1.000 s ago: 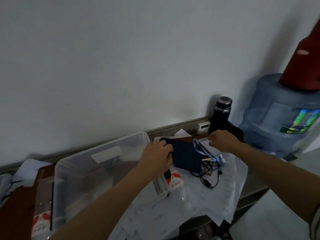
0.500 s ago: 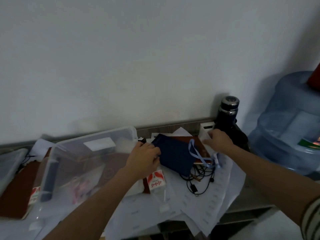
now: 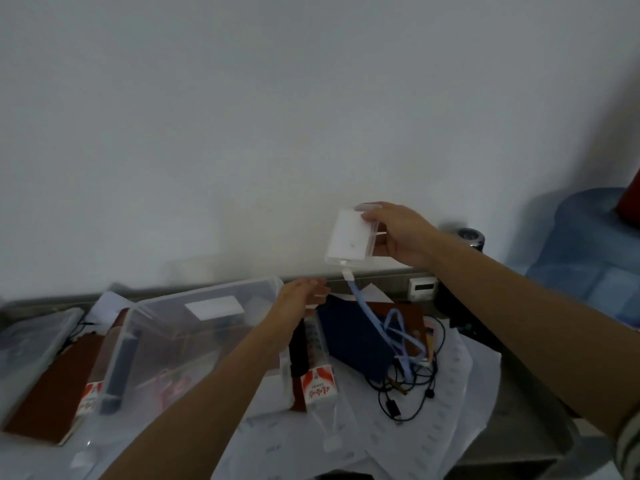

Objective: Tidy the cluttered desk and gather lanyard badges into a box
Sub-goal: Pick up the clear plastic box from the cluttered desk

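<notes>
Head view: A person's right hand (image 3: 401, 233) holds a white badge holder (image 3: 348, 239) in the air in front of the wall, with the fingers curled round its right edge. A light-blue lanyard (image 3: 367, 313) hangs from the holder's lower clip to the cluttered desk (image 3: 512, 393). There the strap loops across a dark blue pouch (image 3: 353, 341) and runs into a tangle of black cables (image 3: 408, 393).

The left hand (image 3: 301, 299) hovers at the far right corner of a clear plastic box (image 3: 207, 294). Its fingers are loosely extended and grip nothing that can be made out. The box stands well to the left of the raised badge, so the badge is not yet in it. A red-and-white cigarette pack (image 3: 318, 386) stands just beside the box's near corner. Loose printed sheets (image 3: 433, 427) spill over the desk's front edge.

The main risk looks to be the strap. Its lower loops lie among the cables, so lifting further or swinging toward the box could drag the cables along. That could in turn shift the pouch or pull sheets off the edge. The badge is held by one side only, so a sharp tug from a snagged loop might also twist it out of the fingers or strain the clip.
</notes>
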### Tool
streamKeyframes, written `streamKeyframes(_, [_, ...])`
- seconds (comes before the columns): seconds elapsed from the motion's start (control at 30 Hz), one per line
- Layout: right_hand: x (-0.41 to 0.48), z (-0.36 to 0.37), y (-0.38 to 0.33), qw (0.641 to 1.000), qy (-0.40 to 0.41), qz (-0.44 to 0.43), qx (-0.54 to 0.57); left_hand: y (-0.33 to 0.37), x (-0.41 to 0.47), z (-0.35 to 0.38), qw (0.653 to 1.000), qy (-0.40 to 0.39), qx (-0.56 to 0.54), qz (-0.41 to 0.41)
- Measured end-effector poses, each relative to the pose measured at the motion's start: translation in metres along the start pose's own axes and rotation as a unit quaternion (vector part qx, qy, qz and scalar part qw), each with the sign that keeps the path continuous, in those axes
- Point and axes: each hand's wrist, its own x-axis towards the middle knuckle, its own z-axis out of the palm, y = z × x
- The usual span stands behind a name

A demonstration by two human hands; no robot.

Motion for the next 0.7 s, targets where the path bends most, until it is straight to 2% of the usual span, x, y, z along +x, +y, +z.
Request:
streamKeyframes(0.13, [0.004, 0.025, -0.017, 0.999, 0.002, -0.013, 0.049, 0.010, -0.010, -0.006, 0.988, -0.037, -0.145, -0.050])
streamKeyframes(0.33, [0.016, 0.032, -0.015, 0.997, 0.059, 0.003, 0.059, 0.008, -0.024, -0.027, 0.970, -0.077, -0.213, -0.085])
streamKeyframes(0.5, [0.028, 0.018, 0.005, 0.990, 0.118, 0.029, 0.077, 0.013, -0.040, -0.071, 0.969, -0.006, -0.245, -0.039])
streamKeyframes(0.57, [0.030, 0.015, 0.012, 0.991, 0.102, 0.043, 0.080, 0.022, -0.044, -0.096, 0.956, 0.019, -0.293, 0.001])
streamKeyframes(0.7, [0.034, 0.028, 0.024, 0.997, -0.019, 0.065, 0.025, 0.044, -0.057, -0.156, 0.921, 0.061, -0.381, 0.063])
